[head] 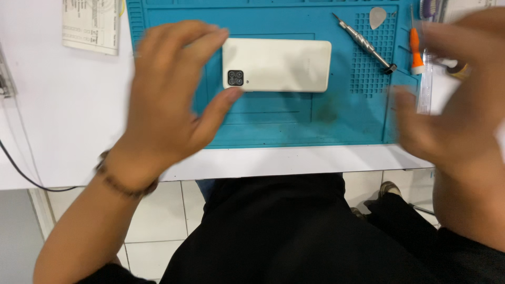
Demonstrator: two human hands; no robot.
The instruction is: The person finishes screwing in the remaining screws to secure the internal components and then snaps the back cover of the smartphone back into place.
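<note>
A white smartphone (279, 64) lies face down on a blue work mat (273, 121), its square camera block toward the left. My left hand (168, 94) hovers at the phone's left end, fingers spread, thumb tip near the camera block; whether it touches is unclear. My right hand (457, 105) is blurred at the mat's right edge, fingers apart, holding nothing that I can see.
A metal screwdriver (365, 43), a pale triangular pick (377, 17) and an orange-handled tool (416, 50) lie on the mat's right side. A printed paper sheet (92, 23) rests on the white table at the upper left. A black cable (21, 168) hangs at left.
</note>
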